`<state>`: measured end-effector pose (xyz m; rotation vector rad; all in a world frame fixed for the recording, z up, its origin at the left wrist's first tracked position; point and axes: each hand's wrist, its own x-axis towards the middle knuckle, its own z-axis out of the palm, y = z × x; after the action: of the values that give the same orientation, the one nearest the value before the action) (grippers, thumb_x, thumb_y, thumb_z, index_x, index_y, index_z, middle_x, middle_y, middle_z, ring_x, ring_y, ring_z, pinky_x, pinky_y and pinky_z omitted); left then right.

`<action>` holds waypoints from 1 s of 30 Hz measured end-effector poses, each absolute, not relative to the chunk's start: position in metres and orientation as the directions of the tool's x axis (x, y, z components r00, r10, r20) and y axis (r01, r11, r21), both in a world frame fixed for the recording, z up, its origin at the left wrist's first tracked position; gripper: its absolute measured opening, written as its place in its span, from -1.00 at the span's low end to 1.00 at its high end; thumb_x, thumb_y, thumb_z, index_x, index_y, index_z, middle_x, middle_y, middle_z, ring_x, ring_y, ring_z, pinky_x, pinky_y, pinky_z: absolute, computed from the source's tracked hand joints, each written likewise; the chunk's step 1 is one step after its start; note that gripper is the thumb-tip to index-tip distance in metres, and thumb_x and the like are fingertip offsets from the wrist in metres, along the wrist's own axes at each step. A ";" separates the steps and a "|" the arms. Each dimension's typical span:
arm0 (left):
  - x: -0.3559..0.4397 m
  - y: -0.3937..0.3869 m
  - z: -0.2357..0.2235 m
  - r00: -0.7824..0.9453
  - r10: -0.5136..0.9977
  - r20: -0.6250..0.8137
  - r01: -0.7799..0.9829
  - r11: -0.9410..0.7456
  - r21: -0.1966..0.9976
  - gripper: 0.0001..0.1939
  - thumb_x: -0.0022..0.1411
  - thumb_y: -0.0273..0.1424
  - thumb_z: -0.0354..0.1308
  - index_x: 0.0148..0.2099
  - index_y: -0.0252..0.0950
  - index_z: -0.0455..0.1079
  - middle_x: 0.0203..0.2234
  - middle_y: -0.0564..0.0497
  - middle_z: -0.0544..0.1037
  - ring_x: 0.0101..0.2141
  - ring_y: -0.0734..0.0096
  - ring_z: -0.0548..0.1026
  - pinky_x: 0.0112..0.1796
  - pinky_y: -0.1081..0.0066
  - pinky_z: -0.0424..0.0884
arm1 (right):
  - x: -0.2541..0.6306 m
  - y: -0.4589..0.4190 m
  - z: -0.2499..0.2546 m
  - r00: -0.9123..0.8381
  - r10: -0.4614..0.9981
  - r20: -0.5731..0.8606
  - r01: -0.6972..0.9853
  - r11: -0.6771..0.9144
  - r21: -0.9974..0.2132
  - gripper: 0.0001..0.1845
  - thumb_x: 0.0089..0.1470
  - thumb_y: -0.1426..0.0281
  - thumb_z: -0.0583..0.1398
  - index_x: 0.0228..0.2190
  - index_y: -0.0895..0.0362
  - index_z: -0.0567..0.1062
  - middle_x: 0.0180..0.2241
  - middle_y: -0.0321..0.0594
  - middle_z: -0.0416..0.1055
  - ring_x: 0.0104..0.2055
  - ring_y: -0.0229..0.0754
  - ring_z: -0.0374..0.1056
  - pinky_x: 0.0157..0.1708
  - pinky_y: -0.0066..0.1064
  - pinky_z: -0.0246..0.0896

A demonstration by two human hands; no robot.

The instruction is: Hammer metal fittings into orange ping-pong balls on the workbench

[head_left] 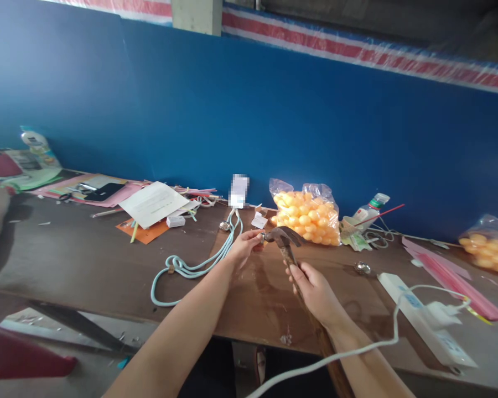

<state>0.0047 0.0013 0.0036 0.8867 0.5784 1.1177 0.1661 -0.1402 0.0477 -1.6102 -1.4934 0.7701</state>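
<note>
My right hand (313, 290) is wrapped round the wooden handle of a claw hammer (288, 254) above the brown tabletop. The hammer's striking face points left, towards my left hand (244, 245). With its fingertips, my left hand pinches a small silver metal piece (263, 237), right at the hammer face; whether the two touch is unclear. Looped light-blue cord (191, 272) lies left of my left wrist, partly hidden behind the forearm. One shiny metal piece (224, 225) rests beside the cord, and a second shiny piece (362, 268) sits to the right of my right hand.
Behind the hammer stands a clear bag of orange balls (307, 218). A white power strip (427, 320) lies at right, its white cable (336, 356) crossing my right forearm. Papers (153, 204) and a blurred phone-like object (238, 192) are at the back. A blue panel (232, 110) borders the table.
</note>
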 end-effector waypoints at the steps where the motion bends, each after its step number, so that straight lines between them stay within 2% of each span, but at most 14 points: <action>1: 0.004 0.002 0.003 0.355 0.935 0.021 -0.519 0.178 0.836 -0.65 -0.01 -0.35 0.38 -0.16 -0.41 0.52 -0.36 -0.12 0.57 -0.47 0.46 0.49 -0.38 0.41 0.43 | 0.167 -0.141 0.048 0.124 0.989 0.085 0.516 0.009 -0.857 -0.53 0.15 0.01 0.03 -0.25 0.15 0.44 -0.34 -0.12 0.48 -0.48 -0.20 0.35 -0.43 -0.34 0.26; 4: 0.002 0.006 0.004 0.294 0.955 -0.039 -0.540 0.200 0.818 -0.67 0.01 -0.37 0.36 -0.16 -0.43 0.50 -0.40 -0.11 0.57 -0.50 0.47 0.50 -0.41 0.44 0.43 | 0.179 -0.142 0.047 0.130 0.982 0.135 0.622 0.025 -0.782 -0.58 0.17 0.04 0.02 -0.29 0.13 0.43 -0.35 -0.13 0.47 -0.41 -0.14 0.38 -0.37 -0.32 0.27; 8: -0.004 0.012 0.007 0.157 0.982 -0.104 -0.598 0.179 0.782 -0.75 0.07 -0.42 0.31 -0.19 -0.43 0.48 -0.48 -0.05 0.55 -0.55 0.52 0.48 -0.45 0.48 0.43 | 0.215 -0.137 0.030 0.111 0.955 0.277 0.870 0.042 -0.492 -0.67 0.16 0.16 0.03 -0.30 0.14 0.43 -0.32 -0.07 0.43 -0.24 -0.02 0.37 -0.20 -0.23 0.23; 13: -0.008 0.014 0.011 0.067 0.991 -0.118 -0.649 0.133 0.749 -0.79 0.10 -0.46 0.27 -0.19 -0.43 0.46 -0.47 -0.05 0.55 -0.54 0.52 0.48 -0.42 0.47 0.44 | 0.258 -0.131 0.005 0.110 0.966 0.233 0.984 -0.074 -0.160 -0.68 0.17 0.32 0.04 -0.11 0.20 0.42 -0.20 0.02 0.40 -0.11 0.05 0.33 -0.12 -0.20 0.19; 16: -0.010 0.014 0.012 0.042 0.991 -0.128 -0.654 0.124 0.746 -0.78 0.10 -0.45 0.27 -0.18 -0.43 0.46 -0.45 -0.06 0.55 -0.53 0.52 0.49 -0.41 0.46 0.43 | 0.270 -0.130 -0.003 0.106 0.970 0.221 0.994 -0.097 -0.049 -0.69 0.16 0.34 0.06 -0.11 0.20 0.44 -0.20 0.03 0.40 -0.11 0.05 0.33 -0.14 -0.21 0.18; 20: -0.011 0.015 0.011 0.026 0.990 -0.142 -0.636 0.126 0.761 -0.73 0.06 -0.41 0.31 -0.18 -0.41 0.46 -0.46 -0.04 0.54 -0.53 0.53 0.48 -0.41 0.47 0.42 | 0.277 -0.128 -0.008 0.119 0.967 0.225 0.993 -0.115 -0.031 -0.68 0.16 0.33 0.08 -0.10 0.19 0.44 -0.19 0.04 0.41 -0.12 0.06 0.35 -0.17 -0.20 0.20; 24: -0.010 0.015 0.009 0.016 0.989 -0.146 -0.613 0.125 0.780 -0.72 0.05 -0.40 0.31 -0.17 -0.42 0.46 -0.46 -0.03 0.54 -0.54 0.53 0.48 -0.43 0.48 0.41 | 0.277 -0.123 0.006 0.138 0.970 0.199 0.989 -0.124 -0.079 -0.66 0.11 0.31 0.12 -0.10 0.17 0.47 -0.17 0.05 0.42 -0.11 0.11 0.37 -0.15 -0.15 0.23; 28: -0.008 0.016 0.004 0.013 0.992 -0.122 -0.576 0.108 0.810 -0.67 0.03 -0.37 0.33 -0.14 -0.41 0.48 -0.45 -0.05 0.54 -0.54 0.54 0.47 -0.43 0.47 0.41 | 0.247 -0.106 0.037 0.069 0.902 0.426 0.965 0.047 -0.257 -0.64 0.12 0.28 0.11 -0.07 0.11 0.47 -0.07 -0.01 0.42 -0.04 0.03 0.35 -0.03 -0.20 0.20; 30: -0.008 0.016 0.001 0.021 0.994 -0.110 -0.556 0.103 0.825 -0.64 0.02 -0.35 0.34 -0.13 -0.41 0.48 -0.45 -0.05 0.54 -0.54 0.53 0.47 -0.44 0.48 0.41 | 0.221 -0.089 0.045 0.023 0.906 0.422 0.912 0.154 -0.379 -0.70 0.15 0.29 0.08 -0.12 0.07 0.49 -0.12 -0.10 0.46 -0.13 -0.07 0.40 -0.11 -0.28 0.25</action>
<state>-0.0081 0.0163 0.0010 0.6849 0.8256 1.3602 0.2214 -0.0893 0.0453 -1.7289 -1.8577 -0.0140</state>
